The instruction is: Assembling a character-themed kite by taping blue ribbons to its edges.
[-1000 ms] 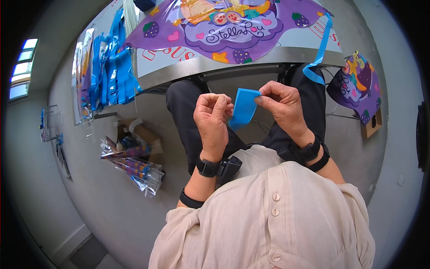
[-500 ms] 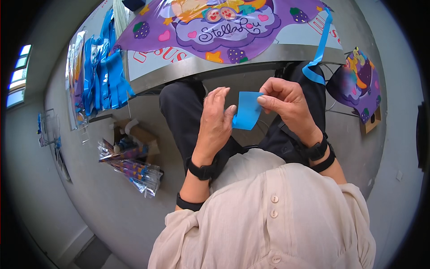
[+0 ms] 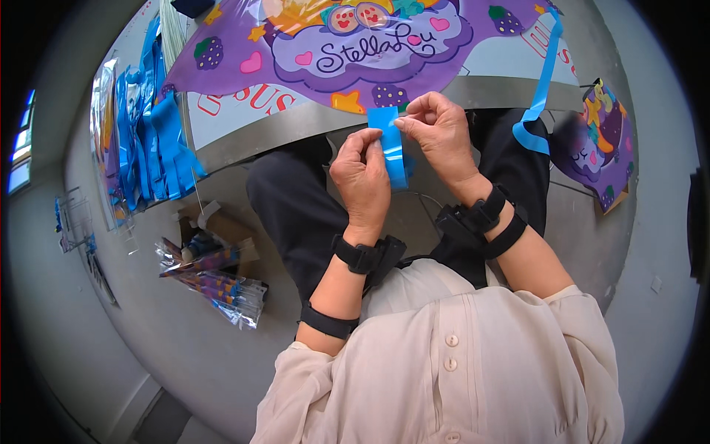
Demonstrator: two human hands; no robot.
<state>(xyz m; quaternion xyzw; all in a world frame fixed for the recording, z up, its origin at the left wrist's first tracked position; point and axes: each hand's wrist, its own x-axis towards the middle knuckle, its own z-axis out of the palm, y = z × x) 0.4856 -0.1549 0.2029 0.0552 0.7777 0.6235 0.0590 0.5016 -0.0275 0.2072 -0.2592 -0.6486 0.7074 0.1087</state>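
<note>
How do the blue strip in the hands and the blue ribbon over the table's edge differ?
The held strip is pinched by the left hand and right hand; the hanging ribbon droops over the table edge, untouched. The held strip looks wider than the hanging ribbon. Both are bright blue.

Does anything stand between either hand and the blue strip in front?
Nothing visible does: the left hand has its grip at the left edge of the blue strip, the right hand at its right edge, near the top.
</note>
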